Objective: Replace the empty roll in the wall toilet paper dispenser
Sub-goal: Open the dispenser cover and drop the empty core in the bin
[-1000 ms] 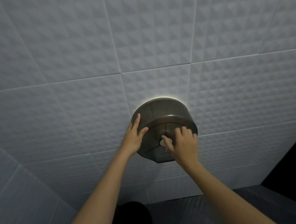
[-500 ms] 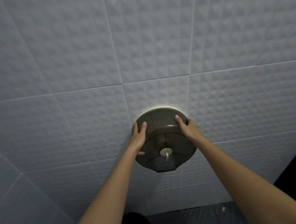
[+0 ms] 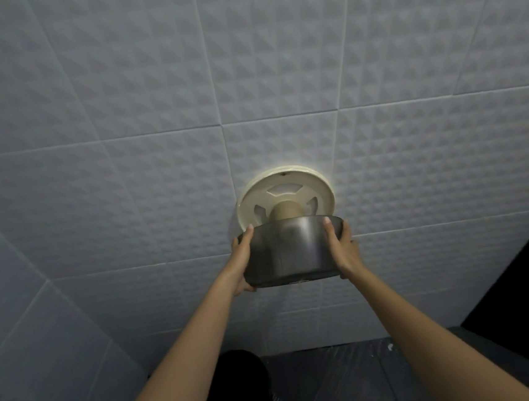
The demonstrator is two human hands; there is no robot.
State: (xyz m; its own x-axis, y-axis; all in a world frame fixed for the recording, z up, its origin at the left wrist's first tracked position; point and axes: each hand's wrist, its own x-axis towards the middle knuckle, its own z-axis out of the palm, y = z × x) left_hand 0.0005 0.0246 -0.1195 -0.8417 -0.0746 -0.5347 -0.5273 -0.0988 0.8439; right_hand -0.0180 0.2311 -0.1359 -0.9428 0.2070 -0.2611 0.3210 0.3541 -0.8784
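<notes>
The left hand (image 3: 241, 262) is closed on the left edge of the dark cover (image 3: 294, 252), which is held tipped down, just clear of the cream backplate (image 3: 287, 186) on the tiled wall (image 3: 122, 149). Above the cover's rim, the bare cardboard core (image 3: 285, 211) is seen on its spindle. The right hand (image 3: 342, 251) is clamped on the right edge. The cover should be drawn straight away and kept level, so the core is not snagged.

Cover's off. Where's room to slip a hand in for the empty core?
Free: the gap above the cover rim, in front of the cream backplate, reaching the core. Crowded: both cover sides, taken by the left hand and right hand.
</notes>
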